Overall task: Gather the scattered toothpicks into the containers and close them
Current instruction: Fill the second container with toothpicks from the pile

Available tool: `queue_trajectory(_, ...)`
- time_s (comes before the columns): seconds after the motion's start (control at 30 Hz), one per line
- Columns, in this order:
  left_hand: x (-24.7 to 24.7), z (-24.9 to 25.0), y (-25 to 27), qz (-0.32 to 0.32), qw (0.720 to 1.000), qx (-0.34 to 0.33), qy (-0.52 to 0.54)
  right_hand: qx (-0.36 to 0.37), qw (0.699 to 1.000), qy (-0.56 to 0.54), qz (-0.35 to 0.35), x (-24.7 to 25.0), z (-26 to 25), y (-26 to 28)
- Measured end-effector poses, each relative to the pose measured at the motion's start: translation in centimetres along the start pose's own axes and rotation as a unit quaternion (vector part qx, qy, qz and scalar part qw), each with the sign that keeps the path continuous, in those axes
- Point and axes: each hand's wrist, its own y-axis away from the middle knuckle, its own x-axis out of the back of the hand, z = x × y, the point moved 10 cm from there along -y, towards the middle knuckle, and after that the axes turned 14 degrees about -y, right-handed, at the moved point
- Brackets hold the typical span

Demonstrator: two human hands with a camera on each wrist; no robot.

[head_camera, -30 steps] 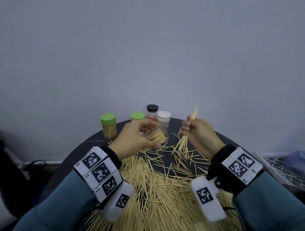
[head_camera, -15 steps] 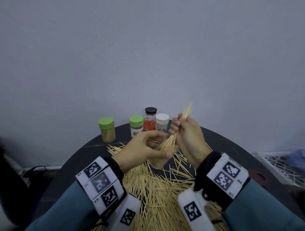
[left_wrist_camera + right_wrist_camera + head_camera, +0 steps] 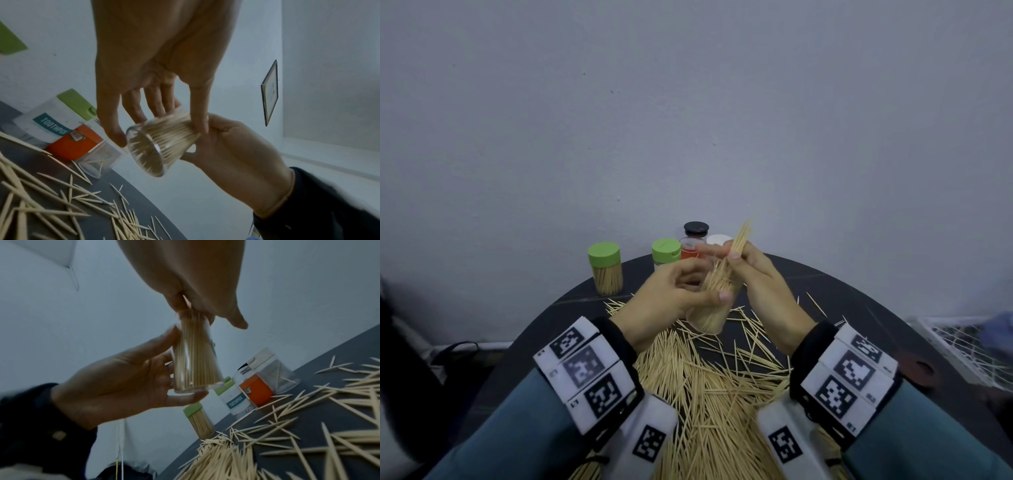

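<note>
One bundle of toothpicks (image 3: pixel 736 246) pinched in your right hand (image 3: pixel 760 284); tips point down into clear jar (image 3: pixel 710 315); left hand (image 3: pixel 671 301) grips jar, tilted, above table (image 3: pixel 859 308); keep bundle's axis along jar's.

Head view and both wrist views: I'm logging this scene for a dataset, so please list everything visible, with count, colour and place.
Clear plastic container: one, open, nearly full of toothpicks, held tilted above the table.
Bundle of wooden toothpicks: one, pale, lower ends in the clear container.
Scattered toothpicks: many, pale, on the near table.
Round dark table: one.
Green-lidded jar full of toothpicks: one, far left.
Green-lidded jar labelled TOOTHPICK: one, back row.
Black-lidded jar with orange label: one, back row.
White-lidded clear jar: one, a few toothpicks inside.
White wire rack: one, far right.
Left hand: grips the clear container.
Right hand: pinches the bundle.
</note>
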Motion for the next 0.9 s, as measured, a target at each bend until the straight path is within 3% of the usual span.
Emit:
queue_trajectory(0.17, 0.2, 0.3, 0.1, 0.003, 1.0, -0.008, -0.012, -0.041, 0.999, 0.033, -0.004, 0.3, 1.0, -0.3)
queue_trajectory(0.43, -0.7, 1.0, 0.4, -0.033, 0.998, -0.024, -0.043, 0.0, 0.999, 0.036, 0.013, 1.0, -0.6, -0.3)
queue_trajectory(0.7, -0.3, 0.4, 0.4, -0.014, 1.0, -0.001, -0.008, 0.027, 1.0, 0.005, 0.001, 0.5, 0.6, 0.0)
queue_trajectory(0.9, 2.2, 0.9, 0.2, 0.06, 0.997, -0.019, -0.036, 0.076, 0.977, 0.198, 0.026, 1.6, -1.2, -0.4)
